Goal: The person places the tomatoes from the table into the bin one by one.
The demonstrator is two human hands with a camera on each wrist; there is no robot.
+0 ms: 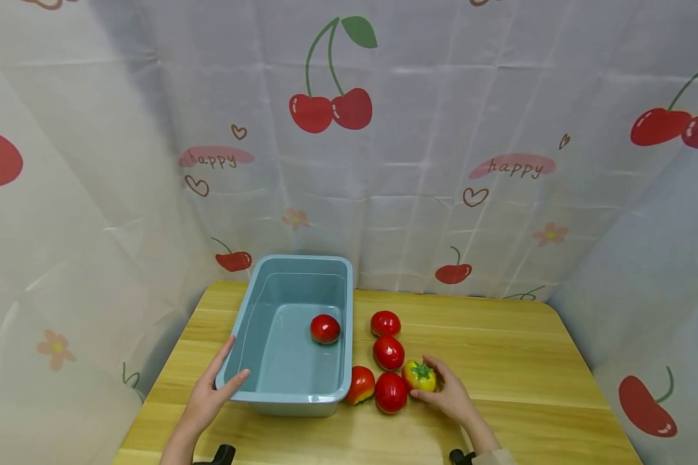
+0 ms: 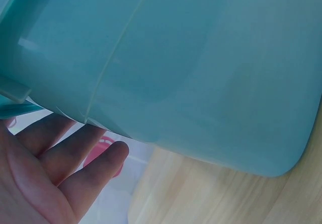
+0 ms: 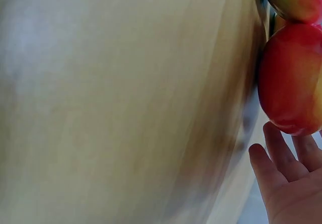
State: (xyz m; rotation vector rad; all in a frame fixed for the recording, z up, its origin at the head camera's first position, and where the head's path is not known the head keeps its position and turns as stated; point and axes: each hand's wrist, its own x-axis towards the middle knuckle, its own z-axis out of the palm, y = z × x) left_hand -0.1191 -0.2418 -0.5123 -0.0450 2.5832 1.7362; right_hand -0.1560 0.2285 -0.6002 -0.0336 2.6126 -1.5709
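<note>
Through the head view I have the right hand's grip (image 1: 450,391) pinching the yellow tomato (image 1: 419,376), thumb at the near side and fingers at the far side; I can't tell how firmly. That tomato sits on the worktop (image 1: 535,361), against a large red tomato (image 1: 391,392), right of the blue bin (image 1: 293,287). The left hand (image 1: 206,397) clasps the bin's near left corner, thumb over the rim and fingers outside.

To do this well, I'd lift straight up first, so the neighbour isn't nudged into rolling. The skin looks glossy and probably slippery, so I'd want the fingertips well round the sides. I'd clear the rim with room to spare and set it low in the bare part, left of the red tomato inside (image 1: 325,329), the left hand bracing the bin.

For writing, the backdrop (image 1: 413,206) reads "happy" twice; I can make out no brand or label.
</note>
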